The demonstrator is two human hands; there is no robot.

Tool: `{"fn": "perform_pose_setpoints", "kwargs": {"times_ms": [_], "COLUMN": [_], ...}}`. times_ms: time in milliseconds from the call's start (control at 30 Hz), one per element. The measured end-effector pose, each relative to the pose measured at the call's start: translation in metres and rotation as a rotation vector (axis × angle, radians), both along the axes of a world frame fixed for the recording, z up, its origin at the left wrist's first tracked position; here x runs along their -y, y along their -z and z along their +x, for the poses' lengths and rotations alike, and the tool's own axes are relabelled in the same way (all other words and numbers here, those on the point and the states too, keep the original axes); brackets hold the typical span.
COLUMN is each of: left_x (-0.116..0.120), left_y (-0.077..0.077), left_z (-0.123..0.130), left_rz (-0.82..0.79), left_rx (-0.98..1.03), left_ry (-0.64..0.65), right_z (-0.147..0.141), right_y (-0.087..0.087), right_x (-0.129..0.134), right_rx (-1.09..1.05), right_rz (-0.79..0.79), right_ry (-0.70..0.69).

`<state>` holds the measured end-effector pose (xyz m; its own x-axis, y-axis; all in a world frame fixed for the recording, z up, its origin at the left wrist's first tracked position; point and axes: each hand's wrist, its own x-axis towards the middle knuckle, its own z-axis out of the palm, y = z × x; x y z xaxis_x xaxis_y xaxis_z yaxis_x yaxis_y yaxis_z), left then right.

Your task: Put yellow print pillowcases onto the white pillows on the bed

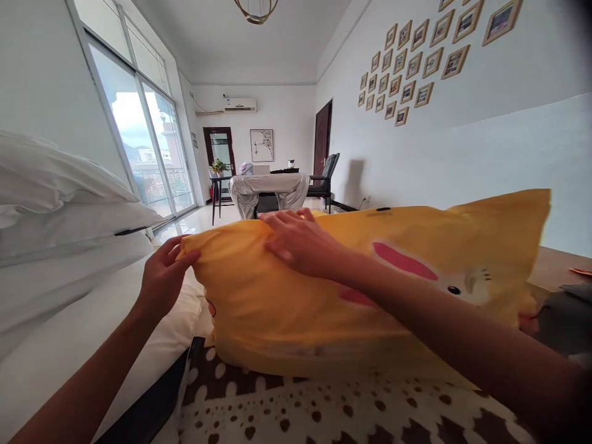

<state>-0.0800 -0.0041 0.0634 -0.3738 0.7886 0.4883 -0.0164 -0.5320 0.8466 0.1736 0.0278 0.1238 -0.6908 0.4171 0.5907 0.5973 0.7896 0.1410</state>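
A yellow pillow [259,296] with a pink and cartoon-face print stands on its long edge in front of me. Its near left corner is pinched by my left hand [164,274], thumb on the near side and fingers curled behind. My right hand [300,243] lies across the pillow's upper edge left of its middle, fingers bent over the top and thumb on the near face. How firmly those fingers press on the cloth is partly hidden. Under the pillow is a brown and cream patterned blanket [277,407].
White pillows or bedding [69,265] are piled at the left, with a dark strip [152,394] beside them. At the right edge lies dark grey cloth [567,320]. Farther off are a covered table [271,184], a black chair [326,179] and a sliding glass door [139,123].
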Motion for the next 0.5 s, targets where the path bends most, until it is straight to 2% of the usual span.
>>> {"fn": "perform_pose_setpoints", "kwargs": {"times_ms": [133,233,367,500], "left_x": [0.024,0.036,0.035,0.024], "left_y": [-0.001,-0.001,0.003,0.013], "left_z": [-0.006,-0.012,-0.02,-0.023], "left_rz": [-0.011,0.01,0.043,-0.056], "left_rx": [-0.018,0.0,0.09,0.131], "left_ry": [0.001,0.047,0.113,0.148], "right_z": [-0.052,-0.077,-0.089,-0.09], "right_y": [0.001,0.002,0.001,0.001], "right_x": [-0.007,-0.004,-0.001,-0.003], "right_rx": [-0.051,-0.121,-0.155,-0.271], "right_rz": [-0.098,-0.155,-0.152,-0.174], "right_ry": [-0.075,-0.133,-0.217,-0.281]}}
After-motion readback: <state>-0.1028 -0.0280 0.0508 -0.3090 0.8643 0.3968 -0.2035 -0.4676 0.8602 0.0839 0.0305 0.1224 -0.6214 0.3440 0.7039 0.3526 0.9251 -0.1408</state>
